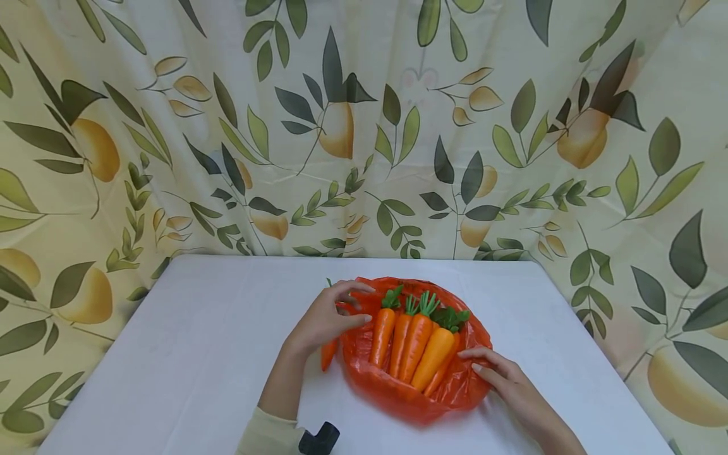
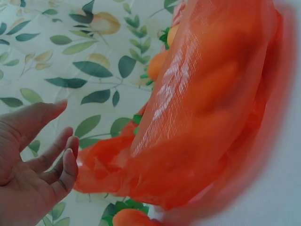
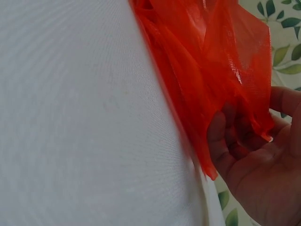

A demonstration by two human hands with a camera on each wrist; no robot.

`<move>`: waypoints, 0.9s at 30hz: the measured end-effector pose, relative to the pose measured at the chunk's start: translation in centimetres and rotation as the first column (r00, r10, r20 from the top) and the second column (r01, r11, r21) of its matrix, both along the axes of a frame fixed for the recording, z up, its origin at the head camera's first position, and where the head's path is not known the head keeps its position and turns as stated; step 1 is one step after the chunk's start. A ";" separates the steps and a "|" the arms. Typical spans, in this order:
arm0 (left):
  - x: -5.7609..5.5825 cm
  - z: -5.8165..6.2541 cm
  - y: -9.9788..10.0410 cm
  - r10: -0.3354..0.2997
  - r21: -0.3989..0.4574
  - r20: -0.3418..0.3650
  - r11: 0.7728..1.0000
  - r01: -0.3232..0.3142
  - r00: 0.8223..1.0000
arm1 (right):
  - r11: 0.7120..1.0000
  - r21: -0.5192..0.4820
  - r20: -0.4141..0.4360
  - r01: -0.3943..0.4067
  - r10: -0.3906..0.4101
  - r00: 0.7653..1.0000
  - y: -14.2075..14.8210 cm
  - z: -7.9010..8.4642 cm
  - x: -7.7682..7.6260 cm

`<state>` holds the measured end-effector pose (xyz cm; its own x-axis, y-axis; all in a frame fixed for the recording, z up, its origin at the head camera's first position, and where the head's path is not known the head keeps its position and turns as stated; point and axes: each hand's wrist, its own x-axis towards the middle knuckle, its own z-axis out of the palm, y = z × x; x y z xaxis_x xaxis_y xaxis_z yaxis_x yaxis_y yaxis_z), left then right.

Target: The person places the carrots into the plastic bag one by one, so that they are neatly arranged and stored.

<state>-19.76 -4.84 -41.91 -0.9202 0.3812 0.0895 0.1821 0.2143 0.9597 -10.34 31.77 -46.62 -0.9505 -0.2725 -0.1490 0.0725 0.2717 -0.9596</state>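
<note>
Several orange carrots [image 1: 416, 344] with green tops lie side by side in a thin red plastic bag [image 1: 392, 395], spread open on the table. My left hand [image 1: 330, 316] is at the bag's left rim, thumb and fingers apart. In the left wrist view, that hand's fingertips [image 2: 70, 165] reach the edge of the red film, and nothing is pinched between them. At the right rim, my right hand [image 1: 506, 379] holds the bag edge loosely. In the right wrist view, its curled fingers [image 3: 218, 134] are around the red film; some are partly hidden behind it.
Another carrot [image 1: 328, 354] lies outside the bag on the left, partly hidden by the left hand. The white tabletop [image 1: 199, 354] extends around the bag. A leaf-and-fruit patterned curtain [image 1: 364, 158] hangs behind the table. A black strap device [image 1: 318, 439] is on the left wrist.
</note>
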 end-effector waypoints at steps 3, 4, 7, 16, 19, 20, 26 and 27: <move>-0.1 -0.3 -0.7 0.042 0.008 0.012 0.999 -0.042 0.999 | 1.000 -0.004 0.010 0.003 -0.003 1.000 0.0 -0.1 -0.1; -0.2 -0.4 -0.9 0.054 0.014 0.018 0.998 -0.054 0.998 | 1.000 -0.006 0.014 0.005 -0.005 1.000 0.0 -0.1 -0.1; -0.3 -0.6 -1.4 0.091 0.041 0.027 0.995 -0.093 0.995 | 1.000 -0.013 0.026 0.011 -0.011 1.000 -0.1 -0.1 -0.2; -1.0 -1.7 -2.7 0.146 0.104 0.037 0.983 -0.149 0.989 | 1.000 -0.015 0.040 0.014 -0.014 0.999 -0.1 0.0 -0.2; -1.2 -2.4 -3.0 0.125 0.126 0.050 0.983 -0.131 0.991 | 1.000 -0.010 0.042 0.019 -0.018 0.999 -0.1 -0.1 -0.2; -1.3 -2.7 -3.1 0.119 0.136 0.058 0.983 -0.126 0.991 | 1.000 -0.009 0.043 0.021 -0.020 0.999 -0.1 -0.1 -0.2; -1.7 -4.5 -3.5 0.103 0.193 0.134 0.973 -0.127 0.986 | 1.000 -0.015 0.044 0.015 -0.014 0.999 0.0 -0.1 -0.3; -1.7 -4.7 -3.5 0.105 0.197 0.144 0.971 -0.133 0.984 | 1.000 -0.017 0.043 0.013 -0.012 0.999 0.0 -0.1 -0.3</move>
